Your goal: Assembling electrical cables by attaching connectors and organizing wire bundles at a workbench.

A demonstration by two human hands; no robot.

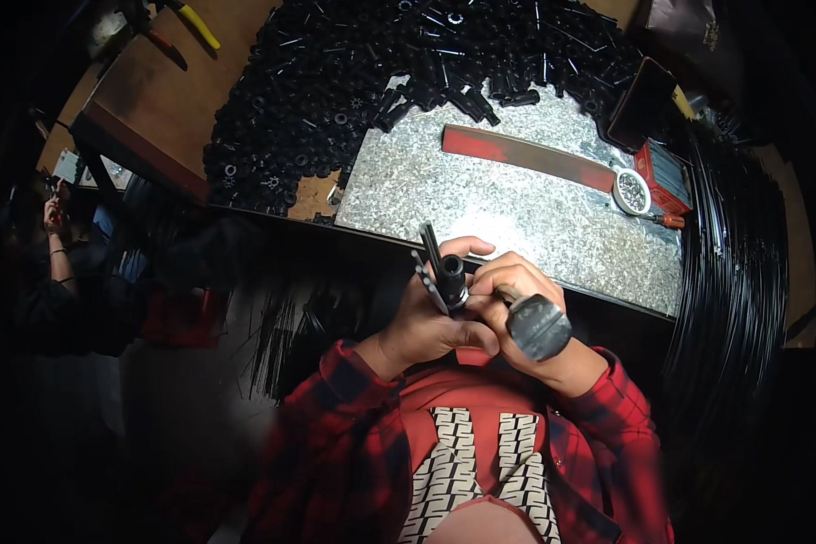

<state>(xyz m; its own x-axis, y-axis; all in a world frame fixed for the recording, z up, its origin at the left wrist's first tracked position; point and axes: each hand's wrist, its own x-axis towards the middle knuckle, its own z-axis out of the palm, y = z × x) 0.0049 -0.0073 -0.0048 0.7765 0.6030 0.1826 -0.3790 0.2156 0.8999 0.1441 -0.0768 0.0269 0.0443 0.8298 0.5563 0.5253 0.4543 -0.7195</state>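
My left hand (426,322) is closed round a black hollow plastic tube piece (452,269), with several thin dark rods (431,243) standing up beside it. The piece's round opening faces up. Close against it, my right hand (521,281) is closed on a tool (538,328) with a broad, dark grey, rounded end. What the tool's other end touches is hidden by my fingers. Both hands are held in front of my chest, just off the near edge of the speckled work surface (408,186).
A heap of small black plastic parts (335,82) covers the far side. On the surface lie a red-brown bar (526,161), a white cup of small metal bits (632,190), a red box (662,172) and a screwdriver (669,220). Long black rods (725,254) hang at right; another person's hand (54,216) shows far left.
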